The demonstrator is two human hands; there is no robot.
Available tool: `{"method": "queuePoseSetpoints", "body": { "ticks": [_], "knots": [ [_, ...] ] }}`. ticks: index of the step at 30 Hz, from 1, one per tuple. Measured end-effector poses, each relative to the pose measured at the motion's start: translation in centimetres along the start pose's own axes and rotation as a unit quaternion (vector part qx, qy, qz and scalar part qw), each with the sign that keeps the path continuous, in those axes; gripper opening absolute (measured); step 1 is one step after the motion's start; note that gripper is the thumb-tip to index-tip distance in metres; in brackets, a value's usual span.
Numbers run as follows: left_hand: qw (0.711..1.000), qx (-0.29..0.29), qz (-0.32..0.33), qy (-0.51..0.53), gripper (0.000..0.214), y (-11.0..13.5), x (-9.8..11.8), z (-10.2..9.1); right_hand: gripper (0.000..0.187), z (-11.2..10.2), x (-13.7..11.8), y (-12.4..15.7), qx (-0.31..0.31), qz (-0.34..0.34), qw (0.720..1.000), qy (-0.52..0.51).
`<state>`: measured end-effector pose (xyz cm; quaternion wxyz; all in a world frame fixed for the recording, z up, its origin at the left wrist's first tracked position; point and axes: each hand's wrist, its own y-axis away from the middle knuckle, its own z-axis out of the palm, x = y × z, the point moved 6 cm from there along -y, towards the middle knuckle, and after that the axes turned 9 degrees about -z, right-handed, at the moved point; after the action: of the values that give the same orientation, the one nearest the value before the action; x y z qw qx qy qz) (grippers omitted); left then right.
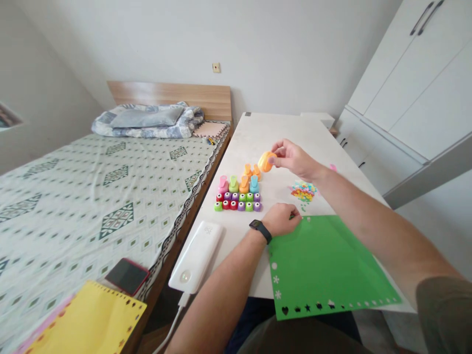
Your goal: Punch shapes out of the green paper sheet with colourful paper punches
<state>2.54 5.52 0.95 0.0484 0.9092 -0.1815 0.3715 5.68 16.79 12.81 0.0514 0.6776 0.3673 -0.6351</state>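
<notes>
My right hand (295, 158) holds an orange paper punch (266, 161) just above the white table (258, 137), beside two more orange punches (251, 172). My left hand (283, 219), with a black band on the wrist, rests curled on the top left corner of a green paper sheet (324, 260) whose left and lower edges carry punched shapes. A block of several small and medium coloured punches (239, 195) stands in rows left of both hands. A heap of coloured paper cut-outs (303, 191) lies between my hands.
A white power bank (197, 255) with a cable lies at the table's left edge. The bed (92, 191) runs along the left, with a red phone (128, 276) and yellow punched paper (88, 322) on it. White cupboards (405, 88) stand at the right.
</notes>
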Motion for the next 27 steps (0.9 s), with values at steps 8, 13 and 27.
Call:
{"method": "queuePoseSetpoints", "body": {
  "ticks": [8, 13, 27],
  "knots": [
    [1.0, -0.004, -0.009, 0.013, 0.025, -0.2, 0.0, -0.2, 0.051, -8.7, 3.1, 14.1, 0.014, 0.173, 0.985, -0.016],
    [1.0, -0.007, -0.009, 0.011, 0.024, -0.2, 0.3, -0.3, 0.052, -10.1, 5.6, 17.4, 0.03, 0.189, 0.981, -0.018],
    [1.0, -0.008, -0.019, 0.021, 0.024, -0.2, 0.3, -0.4, 0.052, -9.3, 6.5, 19.2, -0.026, 0.214, 0.976, 0.002]
  ]
}}
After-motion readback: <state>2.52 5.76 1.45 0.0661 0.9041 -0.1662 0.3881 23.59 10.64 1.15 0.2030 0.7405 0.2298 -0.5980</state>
